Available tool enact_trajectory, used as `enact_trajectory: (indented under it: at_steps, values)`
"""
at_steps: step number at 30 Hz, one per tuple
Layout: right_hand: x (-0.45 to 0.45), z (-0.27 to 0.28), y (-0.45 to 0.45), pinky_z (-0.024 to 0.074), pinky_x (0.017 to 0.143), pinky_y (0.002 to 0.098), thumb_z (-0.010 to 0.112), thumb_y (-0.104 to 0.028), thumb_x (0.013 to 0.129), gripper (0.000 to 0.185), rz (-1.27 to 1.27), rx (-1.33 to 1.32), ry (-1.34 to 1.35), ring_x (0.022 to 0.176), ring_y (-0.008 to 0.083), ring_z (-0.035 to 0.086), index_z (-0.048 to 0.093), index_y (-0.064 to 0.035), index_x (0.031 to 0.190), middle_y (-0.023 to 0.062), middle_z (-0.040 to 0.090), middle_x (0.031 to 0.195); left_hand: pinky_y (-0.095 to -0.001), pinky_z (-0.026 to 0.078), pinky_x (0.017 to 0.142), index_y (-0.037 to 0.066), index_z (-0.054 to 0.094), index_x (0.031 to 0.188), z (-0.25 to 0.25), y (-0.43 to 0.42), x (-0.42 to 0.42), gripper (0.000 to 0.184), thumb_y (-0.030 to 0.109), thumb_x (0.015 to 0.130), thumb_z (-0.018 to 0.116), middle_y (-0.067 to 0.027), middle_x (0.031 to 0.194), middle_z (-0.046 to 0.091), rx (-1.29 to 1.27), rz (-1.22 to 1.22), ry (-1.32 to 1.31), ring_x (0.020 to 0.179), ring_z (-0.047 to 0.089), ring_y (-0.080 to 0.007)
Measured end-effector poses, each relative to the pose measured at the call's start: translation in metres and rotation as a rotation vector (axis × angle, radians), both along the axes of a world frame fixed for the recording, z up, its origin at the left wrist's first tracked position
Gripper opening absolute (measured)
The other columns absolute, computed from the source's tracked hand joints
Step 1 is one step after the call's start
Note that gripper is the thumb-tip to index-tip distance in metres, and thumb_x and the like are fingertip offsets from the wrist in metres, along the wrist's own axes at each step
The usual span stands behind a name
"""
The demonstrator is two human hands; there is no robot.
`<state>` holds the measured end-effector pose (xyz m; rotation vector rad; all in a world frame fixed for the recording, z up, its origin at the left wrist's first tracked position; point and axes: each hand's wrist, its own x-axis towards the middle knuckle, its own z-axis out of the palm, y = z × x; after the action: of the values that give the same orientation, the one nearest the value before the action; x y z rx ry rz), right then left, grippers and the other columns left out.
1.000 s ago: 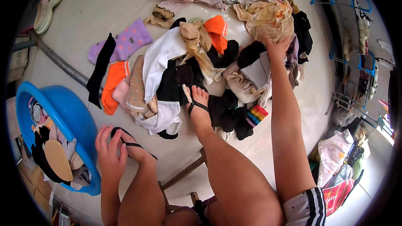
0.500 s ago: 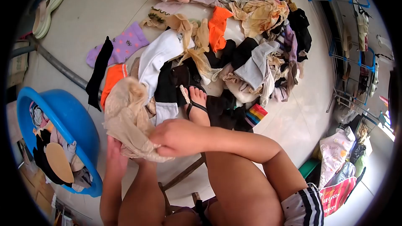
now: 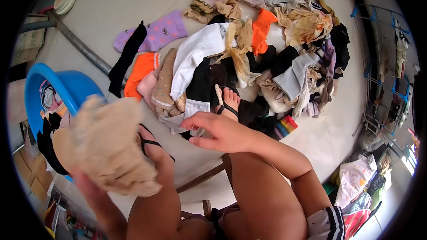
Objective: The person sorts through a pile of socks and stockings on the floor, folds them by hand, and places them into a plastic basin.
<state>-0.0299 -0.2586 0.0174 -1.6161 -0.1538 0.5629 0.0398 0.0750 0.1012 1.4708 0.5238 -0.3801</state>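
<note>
A crumpled beige stocking point(image 3: 116, 151), smeared by motion, is draped over my left hand point(image 3: 91, 191), which holds it in front of the blue basin point(image 3: 84, 84). Most of that hand's fingers are hidden by the fabric. My right hand point(image 3: 218, 130) has its fingers apart and holds nothing, just above a white-and-grey sock point(image 3: 198, 106) at the near side of the pile. Around it lie a long white sock point(image 3: 191, 58), an orange sock point(image 3: 140, 73), a brown patterned sock point(image 3: 163, 82), and a rainbow-striped sock point(image 3: 287, 125).
Socks and stockings cover the floor, among them a purple dotted sock point(image 3: 164, 31) and a black sock point(image 3: 129, 60). More clothing sits in the basin. My sandalled foot point(image 3: 229, 102) is amid the pile. A metal rack point(image 3: 378, 80) and bags point(image 3: 356, 178) stand right.
My right hand has let go of the beige stocking and opened. My left hand has carried the stocking left and down towards the basin. The whole view has shifted.
</note>
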Motion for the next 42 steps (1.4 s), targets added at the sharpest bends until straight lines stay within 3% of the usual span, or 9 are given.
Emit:
enact_trajectory:
  at_steps: [5,8,9,13,19,23,27,37,42]
  values:
    - [0.024,-0.039,-0.103,0.0419,0.081,0.0284,0.062,-0.015,0.078,0.035,-0.729,-0.248,0.062,0.09,0.0154,0.05,0.052,-0.0039,0.11,0.008,0.051,0.1,-0.0335,0.051,0.066,-0.01,0.06,0.092,0.046,0.087,0.06,0.039,0.027,0.085,0.052,-0.0166,0.091,0.061,1.218,0.531,-0.696,0.076,0.061,-0.0242]
    - [0.037,-0.09,-0.218,0.0335,0.094,0.038,0.066,-0.017,0.071,0.061,-1.271,-1.014,-0.233,0.11,0.0317,0.041,0.037,0.0023,0.122,0.0218,0.04,0.119,-0.0359,0.042,0.083,-0.006,0.051,0.112,0.022,0.171,0.072,0.044,0.03,0.087,0.051,-0.0219,0.109,0.054,1.927,-0.547,-0.011,0.098,0.054,-0.0282]
    - [0.038,-0.106,-0.251,0.0316,0.096,0.039,0.068,-0.019,0.068,0.069,-1.414,-1.192,-0.226,0.113,0.0306,0.038,0.033,0.0048,0.123,0.0222,0.036,0.123,-0.0374,0.037,0.092,-0.005,0.044,0.122,0.003,0.145,0.052,0.049,0.028,0.087,0.051,-0.023,0.12,0.048,2.009,-0.784,-0.318,0.11,0.048,-0.0314]
    - [0.04,-0.146,-0.316,0.0334,0.094,0.0398,0.069,-0.023,0.069,0.071,-1.643,-0.954,-0.117,0.106,0.0293,0.045,0.032,0.0052,0.123,0.0216,0.04,0.121,-0.0403,0.025,0.101,0.0,0.026,0.134,-0.004,0.04,0.035,0.058,0.022,0.086,0.05,-0.0206,0.134,0.032,1.691,-0.58,-0.387,0.124,0.031,-0.0337]
    - [0.075,-0.125,-0.3,0.0408,0.067,0.0304,0.062,-0.029,0.079,0.026,-1.432,-0.111,0.7,0.075,0.0085,0.053,0.052,-0.0173,0.1,-0.0057,0.058,0.088,-0.0405,0.021,0.104,0.003,0.022,0.137,-0.006,-0.006,0.038,0.062,0.021,0.085,0.05,-0.0161,0.138,0.029,1.395,-0.56,-0.564,0.127,0.028,-0.0311]
    - [0.092,-0.122,-0.292,0.0432,0.072,0.0306,0.06,-0.028,0.081,0.022,-2.132,-0.312,0.545,0.077,0.0107,0.054,0.053,-0.0132,0.097,-0.0034,0.056,0.083,-0.0407,0.018,0.105,0.001,0.024,0.134,-0.011,-0.014,0.038,0.06,0.016,0.083,0.051,-0.0167,0.136,0.032,1.366,-0.639,-0.618,0.127,0.027,-0.031]
    - [0.079,-0.095,-0.319,0.0449,0.065,0.0292,0.054,-0.017,0.083,0.011,-1.71,0.385,0.478,0.067,0.0104,0.052,0.052,-0.008,0.089,0.0004,0.057,0.075,-0.0405,0.017,0.105,0.0,0.023,0.135,-0.014,-0.021,0.031,0.061,0.013,0.083,0.051,-0.0167,0.138,0.029,1.272,-0.608,-0.589,0.128,0.025,-0.0306]
    - [0.088,-0.102,-0.32,0.0418,0.06,0.0225,0.057,-0.014,0.081,0.018,-1.663,-0.066,0.177,0.07,0.015,0.052,0.057,-0.0063,0.097,0.0031,0.055,0.083,-0.0423,0.018,0.104,0.001,0.021,0.135,-0.02,-0.029,0.018,0.061,0.008,0.082,0.05,-0.0177,0.138,0.025,1.164,-0.672,-0.538,0.128,0.023,-0.032]
    - [0.091,-0.115,-0.326,0.0415,0.073,0.0256,0.054,-0.008,0.084,0.024,-1.647,0.479,0.211,0.079,0.0134,0.05,0.055,-0.0011,0.107,0.0055,0.05,0.087,-0.0428,0.018,0.104,0.002,0.021,0.135,-0.02,-0.03,0.02,0.062,0.008,0.081,0.052,-0.0183,0.138,0.025,1.191,-0.705,-0.546,0.129,0.022,-0.0329]
